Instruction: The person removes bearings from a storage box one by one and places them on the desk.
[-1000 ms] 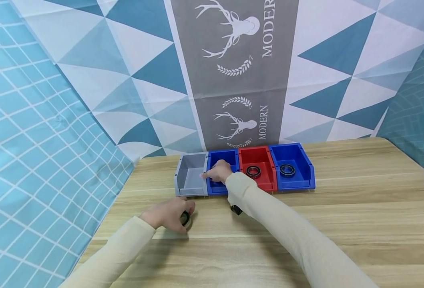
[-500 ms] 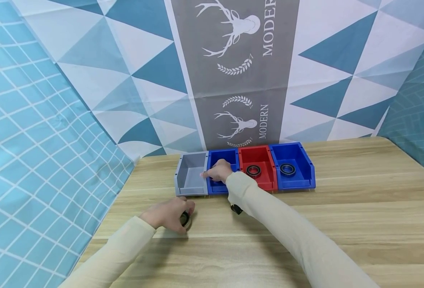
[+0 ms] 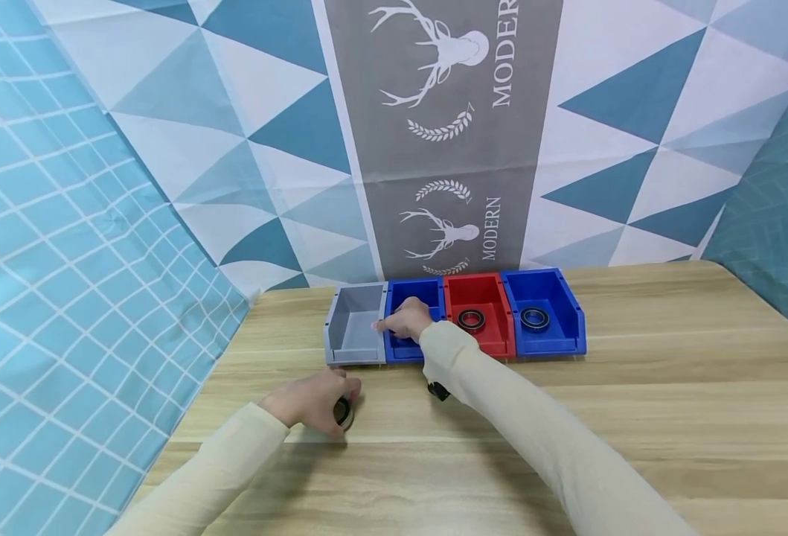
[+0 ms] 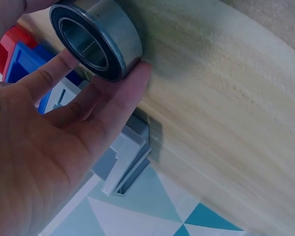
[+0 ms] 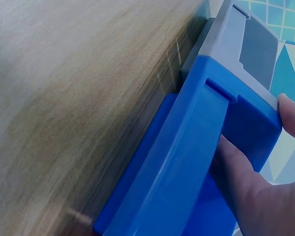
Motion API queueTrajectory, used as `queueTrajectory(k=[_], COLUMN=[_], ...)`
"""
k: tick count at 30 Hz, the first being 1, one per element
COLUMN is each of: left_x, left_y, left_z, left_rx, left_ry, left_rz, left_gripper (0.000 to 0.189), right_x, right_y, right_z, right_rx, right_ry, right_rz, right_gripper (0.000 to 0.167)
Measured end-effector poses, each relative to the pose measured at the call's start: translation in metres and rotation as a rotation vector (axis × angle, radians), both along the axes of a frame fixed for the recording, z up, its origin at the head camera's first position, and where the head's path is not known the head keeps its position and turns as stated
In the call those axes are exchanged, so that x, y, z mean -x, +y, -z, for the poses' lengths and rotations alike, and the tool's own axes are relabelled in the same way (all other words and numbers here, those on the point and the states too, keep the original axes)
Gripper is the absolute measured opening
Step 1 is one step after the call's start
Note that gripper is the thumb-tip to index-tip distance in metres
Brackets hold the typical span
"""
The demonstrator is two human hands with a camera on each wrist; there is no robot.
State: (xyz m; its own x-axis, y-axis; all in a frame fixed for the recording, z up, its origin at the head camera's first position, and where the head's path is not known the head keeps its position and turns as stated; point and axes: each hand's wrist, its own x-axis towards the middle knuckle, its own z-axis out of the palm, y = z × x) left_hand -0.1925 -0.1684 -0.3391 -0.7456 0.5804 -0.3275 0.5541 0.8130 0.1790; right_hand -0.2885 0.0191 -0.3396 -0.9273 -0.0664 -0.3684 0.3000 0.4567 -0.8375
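Note:
My left hand [image 3: 316, 400] holds a ball bearing [image 4: 91, 42] between thumb and fingers over the wooden table, in front of the grey bin [image 3: 356, 324]. The bearing has a steel outer ring and a black seal and is tipped on edge. Farther back, my right hand [image 3: 408, 318] reaches to the left blue bin [image 3: 415, 289]. In the right wrist view its thumb [image 5: 236, 164] is inside this bin and a finger [image 5: 292, 118] lies at the top edge beside the grey bin, so the side wall is pinched between them. Part of this bin's inside is hidden behind the hand.
A red bin [image 3: 477, 286] and another blue bin [image 3: 534, 283] continue the row to the right, each with a bearing lying in it. Behind the row rises a patterned backdrop [image 3: 434, 164]. Tiled-pattern cloth [image 3: 85, 260] borders the table [image 3: 668, 387] on the left.
The left hand and its bearing have shifted very slightly toward the person. The right hand stays in place at the left blue bin.

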Motion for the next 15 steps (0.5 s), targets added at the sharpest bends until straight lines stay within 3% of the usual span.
queueTrajectory(k=[15], left_x=[-0.0023], left_y=[-0.0009], left_z=[0.0036], left_rx=[0.007], left_ry=[0.004], left_rz=[-0.017], left_gripper=[0.046], right_x=[-0.0008], right_y=[0.0001], right_z=[0.0009], right_rx=[0.006], right_ry=[0.000], right_rz=[0.008], right_gripper=[0.063])
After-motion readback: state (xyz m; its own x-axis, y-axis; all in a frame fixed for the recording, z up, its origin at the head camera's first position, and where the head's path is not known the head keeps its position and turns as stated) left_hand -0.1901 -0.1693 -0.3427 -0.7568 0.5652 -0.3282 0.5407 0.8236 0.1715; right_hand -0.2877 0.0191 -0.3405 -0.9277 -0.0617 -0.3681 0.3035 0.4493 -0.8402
